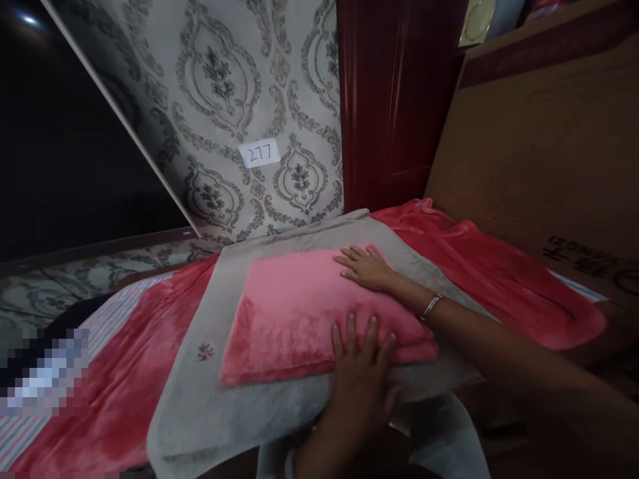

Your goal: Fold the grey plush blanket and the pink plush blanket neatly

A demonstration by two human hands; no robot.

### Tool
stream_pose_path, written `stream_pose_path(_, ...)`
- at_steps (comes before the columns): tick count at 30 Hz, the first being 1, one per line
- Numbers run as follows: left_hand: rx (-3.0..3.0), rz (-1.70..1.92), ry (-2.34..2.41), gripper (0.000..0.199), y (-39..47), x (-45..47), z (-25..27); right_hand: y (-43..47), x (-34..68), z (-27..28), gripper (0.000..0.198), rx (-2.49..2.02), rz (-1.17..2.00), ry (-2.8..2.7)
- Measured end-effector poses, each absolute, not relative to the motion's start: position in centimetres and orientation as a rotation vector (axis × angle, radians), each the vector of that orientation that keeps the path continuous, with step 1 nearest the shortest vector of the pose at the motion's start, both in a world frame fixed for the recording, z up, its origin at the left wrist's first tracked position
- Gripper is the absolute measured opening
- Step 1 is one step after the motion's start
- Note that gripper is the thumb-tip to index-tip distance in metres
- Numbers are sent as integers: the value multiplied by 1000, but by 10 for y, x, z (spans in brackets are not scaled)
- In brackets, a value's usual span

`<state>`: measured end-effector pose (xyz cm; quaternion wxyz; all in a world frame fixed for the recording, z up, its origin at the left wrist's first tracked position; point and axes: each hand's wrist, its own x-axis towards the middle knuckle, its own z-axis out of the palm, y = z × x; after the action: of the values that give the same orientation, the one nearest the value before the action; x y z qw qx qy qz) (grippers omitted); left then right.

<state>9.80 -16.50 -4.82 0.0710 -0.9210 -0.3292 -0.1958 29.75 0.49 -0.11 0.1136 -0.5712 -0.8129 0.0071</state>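
Note:
A folded pink plush cloth (294, 293), thick and soft-looking, lies flat on a grey plush cloth (192, 392) spread over a table or bed. My right hand (367, 267), with a silver bracelet on its wrist, comes in from the right and rests open on the far right part of the pink cloth. My left hand (362, 366) reaches up from the bottom and lies with spread fingers over the near edge of the same cloth. Both palms face down and neither hand grips anything.
A red plush cover (130, 332) extends under the grey cloth, showing again on the right. A large cardboard box (539, 153) stands at the right, beside a dark red door panel (389, 100). A dark screen (74, 146) is on the left. A paper label (259, 153) marks the patterned wall.

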Motion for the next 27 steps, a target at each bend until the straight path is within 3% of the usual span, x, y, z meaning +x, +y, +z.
stream_pose_path(3,-2764,-550,-1007,93,-167,107,-60,14,303,-10,58,-1669,-11,-2353)
stream_pose_path(15,-2756,-532,-958,88,-166,100,-56,59,345,-42,65,-1791,251,-1934)
stream_pose_path(22,-2753,-603,-966,85,-166,99,-58,7,366,-48,73,-1703,350,-1794)
stream_pose_path(27,-2764,-649,-996,87,-171,99,-58,-51,361,-59,80,-1524,593,-1503)
